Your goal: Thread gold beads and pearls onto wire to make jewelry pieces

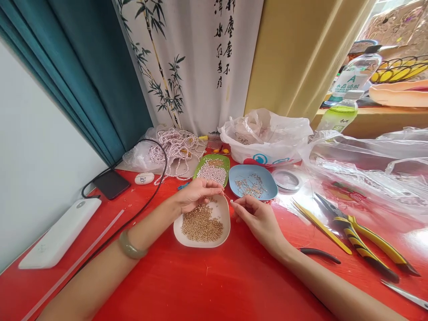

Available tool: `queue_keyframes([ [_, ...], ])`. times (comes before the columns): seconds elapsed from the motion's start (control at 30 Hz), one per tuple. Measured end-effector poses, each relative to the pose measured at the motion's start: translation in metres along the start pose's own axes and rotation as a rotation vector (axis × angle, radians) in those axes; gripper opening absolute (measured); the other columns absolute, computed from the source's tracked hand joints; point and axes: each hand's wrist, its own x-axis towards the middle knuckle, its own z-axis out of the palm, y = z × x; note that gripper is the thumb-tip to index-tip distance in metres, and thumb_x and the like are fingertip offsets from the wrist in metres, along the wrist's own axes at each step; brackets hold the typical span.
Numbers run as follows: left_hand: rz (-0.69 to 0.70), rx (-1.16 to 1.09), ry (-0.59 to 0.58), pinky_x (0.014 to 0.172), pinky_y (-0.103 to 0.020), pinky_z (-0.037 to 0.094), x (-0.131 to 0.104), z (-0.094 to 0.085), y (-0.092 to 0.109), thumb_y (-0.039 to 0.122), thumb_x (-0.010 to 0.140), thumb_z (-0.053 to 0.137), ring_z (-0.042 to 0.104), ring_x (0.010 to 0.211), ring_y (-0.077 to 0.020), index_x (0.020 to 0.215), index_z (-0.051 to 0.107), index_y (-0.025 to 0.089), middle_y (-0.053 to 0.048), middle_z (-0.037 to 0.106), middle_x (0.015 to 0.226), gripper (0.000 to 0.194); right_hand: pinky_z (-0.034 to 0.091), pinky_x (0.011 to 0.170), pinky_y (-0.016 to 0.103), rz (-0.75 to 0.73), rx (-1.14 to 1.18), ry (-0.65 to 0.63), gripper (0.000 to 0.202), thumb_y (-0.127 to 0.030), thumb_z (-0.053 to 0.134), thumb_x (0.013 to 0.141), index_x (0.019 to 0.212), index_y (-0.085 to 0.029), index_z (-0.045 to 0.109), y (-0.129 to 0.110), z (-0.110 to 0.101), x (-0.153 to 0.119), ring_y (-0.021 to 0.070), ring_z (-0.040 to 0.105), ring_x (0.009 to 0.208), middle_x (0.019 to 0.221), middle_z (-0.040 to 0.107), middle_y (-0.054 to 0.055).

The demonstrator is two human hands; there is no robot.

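My left hand, with a jade-coloured bangle on the wrist, is above a white dish of small gold beads. Its thumb and forefinger are pinched on a thin strand, too fine to tell whether wire or thread. To the right of the dish, my right hand pinches a small white bead at its fingertips. The strand runs from the left fingertips toward this bead; whether it passes through the bead cannot be made out.
Behind are a green dish of pale beads and a blue dish of small metallic pieces. Right lie yellow tweezers, large pliers and scissors. A black cable, phone and white power bank lie left.
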Motion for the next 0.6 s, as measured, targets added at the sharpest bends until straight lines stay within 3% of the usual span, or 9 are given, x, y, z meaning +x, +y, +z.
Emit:
queue_keyframes([
  [0.6,-0.015,0.009,-0.013,0.044,-0.021,0.022,-0.0025,0.0020,0.0012,0.023,0.061,0.072,0.041,0.054,-0.0051,0.069,0.061,0.011,0.001,0.053,0.064,0.018,0.042,0.052,0.026,-0.017,-0.061,0.019,0.020,-0.035,0.050,0.078,0.067,-0.020,0.057,0.0003,0.0002,-0.0006,0.0146,0.054,0.054,0.060,0.061,0.001],
])
